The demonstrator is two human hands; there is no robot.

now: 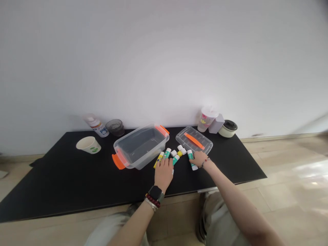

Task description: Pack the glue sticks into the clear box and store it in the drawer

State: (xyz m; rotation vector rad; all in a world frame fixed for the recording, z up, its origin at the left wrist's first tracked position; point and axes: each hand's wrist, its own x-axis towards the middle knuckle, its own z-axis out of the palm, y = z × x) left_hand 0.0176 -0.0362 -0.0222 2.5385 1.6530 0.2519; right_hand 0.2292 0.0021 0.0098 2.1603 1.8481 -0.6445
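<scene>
Several glue sticks with yellow or teal labels and white caps [176,153] lie in a loose row on the black mat. My left hand [163,172] lies flat over the left ones, fingers stretched onto a yellow stick [158,159] and a teal stick [167,153]. My right hand [199,158] rests on a teal stick [191,159] at the row's right end, fingers curled over it. A clear plastic box with orange latches [139,147] stands open and empty just left of the sticks. Its clear lid with an orange handle [194,140] lies flat behind my right hand.
A black mat [64,181] covers a low surface against a white wall. At the back left stand a paper cup [88,144], a spray bottle [96,125] and a dark glass [115,127]. At the back right are a plastic cup [206,119], a small white box [217,123] and a lidded bowl [228,128].
</scene>
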